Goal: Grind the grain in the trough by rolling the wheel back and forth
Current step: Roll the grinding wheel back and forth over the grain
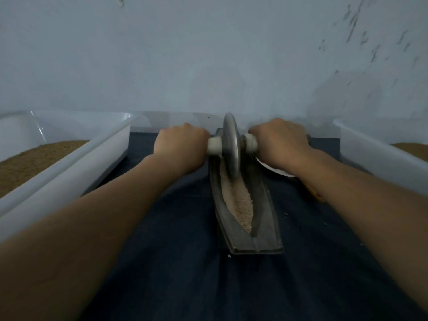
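Left hand (181,147) and right hand (280,142) each grip a handle end of the wheel (230,144), upright at the trough's (266,228) far end; grain (240,202) lies nearer.

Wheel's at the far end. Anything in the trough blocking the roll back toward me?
Nothing visible does: between the grey metal wheel and the near end of the dark boat-shaped metal trough, only pale crushed grain lies in the groove.
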